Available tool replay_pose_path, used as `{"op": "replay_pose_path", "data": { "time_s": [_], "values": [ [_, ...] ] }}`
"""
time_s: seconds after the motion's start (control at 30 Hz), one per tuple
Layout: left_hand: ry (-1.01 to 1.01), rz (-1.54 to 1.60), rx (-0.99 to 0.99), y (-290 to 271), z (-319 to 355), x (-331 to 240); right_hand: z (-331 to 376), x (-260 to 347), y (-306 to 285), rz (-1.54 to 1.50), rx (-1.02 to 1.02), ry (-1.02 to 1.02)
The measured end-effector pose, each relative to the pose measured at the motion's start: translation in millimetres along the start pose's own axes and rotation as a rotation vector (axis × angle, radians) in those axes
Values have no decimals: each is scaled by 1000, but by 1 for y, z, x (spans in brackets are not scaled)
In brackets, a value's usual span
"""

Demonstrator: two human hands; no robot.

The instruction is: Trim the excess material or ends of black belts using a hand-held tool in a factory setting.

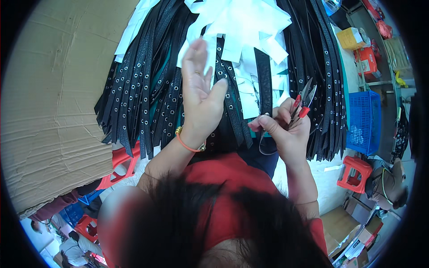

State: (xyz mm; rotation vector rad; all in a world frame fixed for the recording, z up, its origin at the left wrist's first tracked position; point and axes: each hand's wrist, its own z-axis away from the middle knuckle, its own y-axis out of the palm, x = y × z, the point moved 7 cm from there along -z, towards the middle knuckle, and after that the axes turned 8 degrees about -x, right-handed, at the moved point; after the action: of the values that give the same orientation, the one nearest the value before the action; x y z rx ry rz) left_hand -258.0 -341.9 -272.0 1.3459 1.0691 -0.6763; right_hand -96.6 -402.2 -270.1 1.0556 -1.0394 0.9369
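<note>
1. While the head camera is looking down, the left hand (199, 96) is lifting open and empty, fingers spread, palm turned inward, just above the studded black leather belts (147, 96) that are hanging in a thick pile over the table edge.
2. The right hand (286, 129) is closing round small red-handled thread snips (303, 102), blades pointing up and away, with a thin thread or loop seeming to dangle beneath the fist.
3. White paper tags (243, 27) are lying across the belts beyond both hands; a cardboard sheet (53, 89) is covering the left side.
4. Judged from this view, clean work is asking the free hand to pin one belt flat, keeping fingertips clear of the blades.
5. The belts are lying directly under and between both hands, the snips just right of the middle strap.
</note>
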Motion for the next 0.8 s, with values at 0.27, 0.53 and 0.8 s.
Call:
{"op": "replay_pose_path", "data": {
  "time_s": [0.27,0.53,0.8],
  "values": [
    [-325,-67,240,20,25,15,3,-2,5,28,38,20],
    [-443,-34,183,14,10,27,8,1,-3,44,79,40],
    [-323,-56,35,-13,-27,27,5,6,-24,109,108,75]
  ]
}}
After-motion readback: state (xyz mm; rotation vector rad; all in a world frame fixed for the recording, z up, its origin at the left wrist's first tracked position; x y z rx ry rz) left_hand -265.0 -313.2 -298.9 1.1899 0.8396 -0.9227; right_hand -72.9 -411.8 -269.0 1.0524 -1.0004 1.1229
